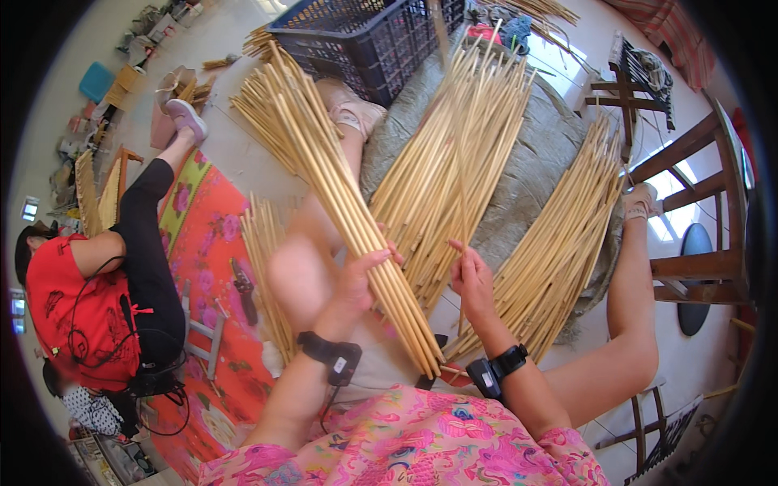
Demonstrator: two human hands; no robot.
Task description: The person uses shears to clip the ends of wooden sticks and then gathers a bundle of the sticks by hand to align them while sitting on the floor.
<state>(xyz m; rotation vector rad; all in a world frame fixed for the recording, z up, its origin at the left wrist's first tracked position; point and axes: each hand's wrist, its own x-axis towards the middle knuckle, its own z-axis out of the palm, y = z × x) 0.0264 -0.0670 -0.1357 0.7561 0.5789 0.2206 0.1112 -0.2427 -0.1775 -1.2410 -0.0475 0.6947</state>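
Note:
My left hand (364,273) grips a bundle of long, straight pale canes (340,200), which slants from the upper left down towards my lap. Between the fingertips of my right hand (471,280) is a single thin cane (463,188), held nearly upright in the picture. Beyond my hands a wide heap of canes (450,158) lies on a grey-green cloth sheet (516,176). A second heap of canes (553,243) lies to the right, just past my right hand. More canes (264,261) lie left of my bent knee.
A dark plastic crate (377,54) stands at the top. A person in a red shirt (91,310) sits at the left beside a red floral mat (219,243), on which pruning shears (244,291) lie. Wooden chair frames (699,267) stand at the right. A pink bag (163,115) holds more canes.

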